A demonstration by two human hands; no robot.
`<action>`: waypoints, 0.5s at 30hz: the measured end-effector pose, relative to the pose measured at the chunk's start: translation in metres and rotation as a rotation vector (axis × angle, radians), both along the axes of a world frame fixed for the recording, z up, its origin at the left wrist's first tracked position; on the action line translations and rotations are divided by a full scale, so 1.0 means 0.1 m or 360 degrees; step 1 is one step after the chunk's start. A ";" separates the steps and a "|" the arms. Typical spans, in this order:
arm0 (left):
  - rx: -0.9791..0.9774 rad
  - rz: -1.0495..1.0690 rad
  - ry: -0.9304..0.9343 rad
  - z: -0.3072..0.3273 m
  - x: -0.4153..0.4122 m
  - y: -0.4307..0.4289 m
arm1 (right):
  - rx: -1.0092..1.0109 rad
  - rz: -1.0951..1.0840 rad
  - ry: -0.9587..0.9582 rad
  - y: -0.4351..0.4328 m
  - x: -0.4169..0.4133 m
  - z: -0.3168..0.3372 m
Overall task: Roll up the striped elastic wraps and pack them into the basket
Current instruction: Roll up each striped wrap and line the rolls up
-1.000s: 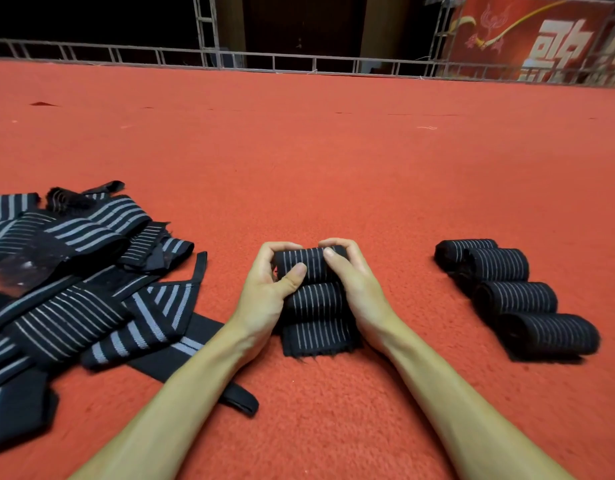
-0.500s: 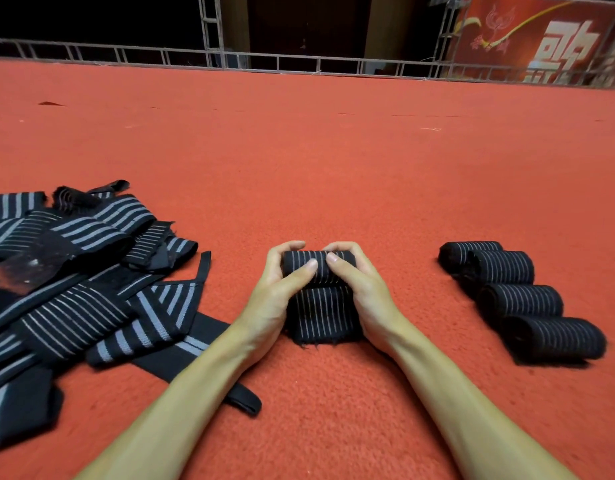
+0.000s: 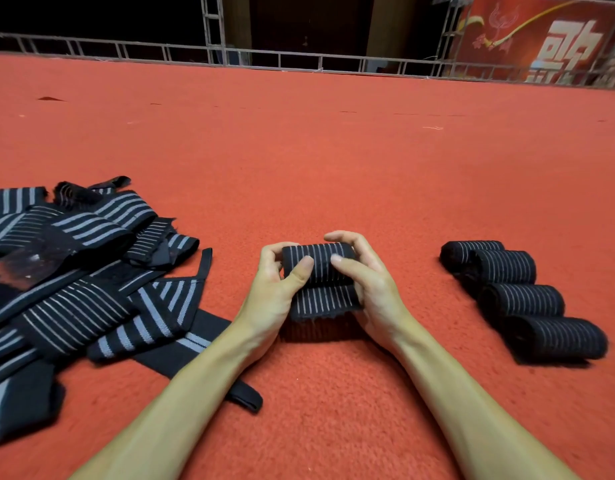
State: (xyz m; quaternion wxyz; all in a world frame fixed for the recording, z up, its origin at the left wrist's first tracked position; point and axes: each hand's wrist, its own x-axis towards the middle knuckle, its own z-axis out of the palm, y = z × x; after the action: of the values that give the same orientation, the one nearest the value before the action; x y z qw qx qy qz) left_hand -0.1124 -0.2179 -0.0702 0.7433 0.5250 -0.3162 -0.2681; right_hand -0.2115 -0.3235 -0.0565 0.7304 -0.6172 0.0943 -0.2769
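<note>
A red carpet (image 3: 333,161) covers the whole floor. At its far edge it is bounded by a metal railing (image 3: 299,62), with darkness behind. A red banner (image 3: 548,39) with pale characters is noted at the far right.

A striped wrap (image 3: 318,261), black with thin pale lines running across its width, is observed near the centre. Most of it is wound into a tight cylinder lying crosswise. A short loose tail (image 3: 325,303) is laid flat on the carpet on the near side of the cylinder, ending in a frayed edge.

The cylinder is gripped at both ends. The left hand (image 3: 274,289) is curled round the left end, with the thumb pressed on the near face of the roll. The right hand (image 3: 364,278) is curled round the right end in the same manner, with fingers arched over the top. The two thumb tips are set close together on the roll.

To the left, a heap of unrolled wraps (image 3: 74,278) is spread on the carpet, with bands overlapping at various angles. To the right, well apart from the hands, four rolled wraps (image 3: 520,299) are lined up touching in a diagonal row.
</note>
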 end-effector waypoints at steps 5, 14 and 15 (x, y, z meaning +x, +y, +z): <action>-0.0114 0.0060 -0.0118 0.03 0.02 0.02 | -0.0151 -0.0180 0.0215 -0.01 0.05 -0.04; 0.0143 0.0011 -0.0152 -0.03 0.08 0.00 | 0.0147 -0.0106 0.0110 -0.13 -0.01 -0.03; 0.0155 -0.0011 -0.0083 -0.04 0.08 -0.01 | 0.0205 -0.0091 0.0058 -0.15 -0.01 -0.05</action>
State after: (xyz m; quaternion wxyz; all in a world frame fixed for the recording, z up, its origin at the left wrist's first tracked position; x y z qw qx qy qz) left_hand -0.1045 -0.2189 -0.0738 0.7074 0.5662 -0.3238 -0.2721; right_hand -0.2126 -0.3389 -0.0614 0.7585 -0.5709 0.1430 -0.2797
